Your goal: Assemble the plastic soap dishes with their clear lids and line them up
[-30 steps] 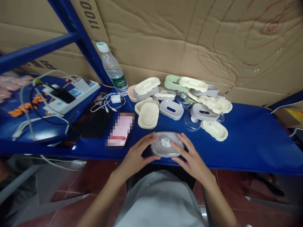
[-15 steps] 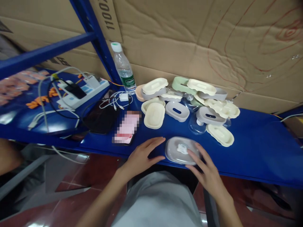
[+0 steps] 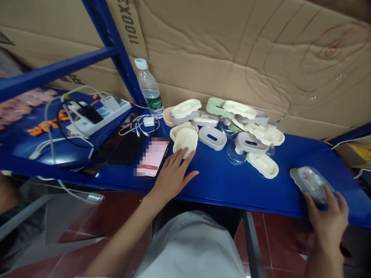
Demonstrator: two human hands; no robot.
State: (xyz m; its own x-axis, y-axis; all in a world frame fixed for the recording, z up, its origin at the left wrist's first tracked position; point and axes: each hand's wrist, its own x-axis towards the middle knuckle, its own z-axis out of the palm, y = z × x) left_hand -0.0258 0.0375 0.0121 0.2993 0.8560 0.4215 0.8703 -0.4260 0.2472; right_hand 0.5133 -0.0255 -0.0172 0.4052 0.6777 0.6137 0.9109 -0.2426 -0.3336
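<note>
Out at the right end of the table, my right hand (image 3: 329,216) grips a grey oval soap dish (image 3: 309,179) with a clear plastic cover, tilted, thumb on one side and fingers over its near end. Whether it touches the table I cannot tell. With fingers spread, my left hand (image 3: 172,175) reaches over the front rim of a cream oval dish (image 3: 186,139); firm contact cannot be made out. A second cream dish (image 3: 175,130) lies partly under that one. Beside them sits a grey oval dish (image 3: 213,138) with a slot in its base.
Behind lie more cream, grey and green (image 3: 216,108) dish parts and clear covers (image 3: 235,152). A phone (image 3: 153,158) is left of my left hand. A water bottle (image 3: 152,92), cables and a power strip (image 3: 97,119) stand farther left, by a blue shelf post (image 3: 116,50).
My right hand has carried the covered grey soap dish from the front middle to the right end. My left hand has moved forward onto the front cream dish.
</note>
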